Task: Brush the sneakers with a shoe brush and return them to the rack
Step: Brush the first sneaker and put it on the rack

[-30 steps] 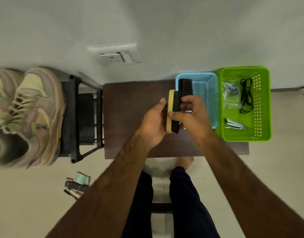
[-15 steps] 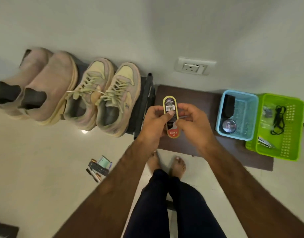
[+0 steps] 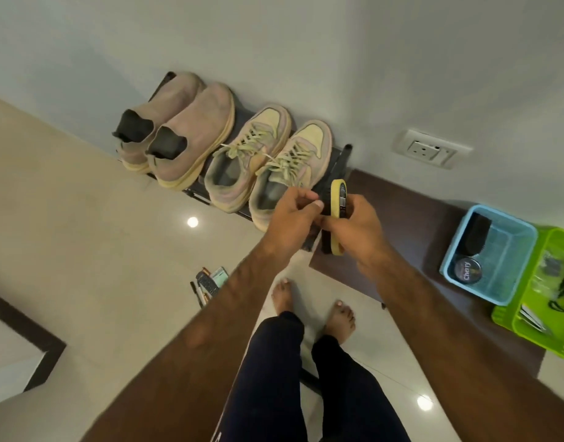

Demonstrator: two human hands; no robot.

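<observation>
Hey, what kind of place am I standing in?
Probably a home entryway or hallway: a low shoe rack holding sneakers against the wall, a tiled floor, and a blue basket with a shoe polish tin.

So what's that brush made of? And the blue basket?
The shoe brush in the right hand seems to have a wooden back: pale yellow, smooth and rounded, maybe varnished. Its bristles are dark, either hair or nylon; the picture cannot settle which. The blue basket looks like plastic: one even bright colour, slightly glossy, with thin walls moulded into a fine mesh.
</observation>
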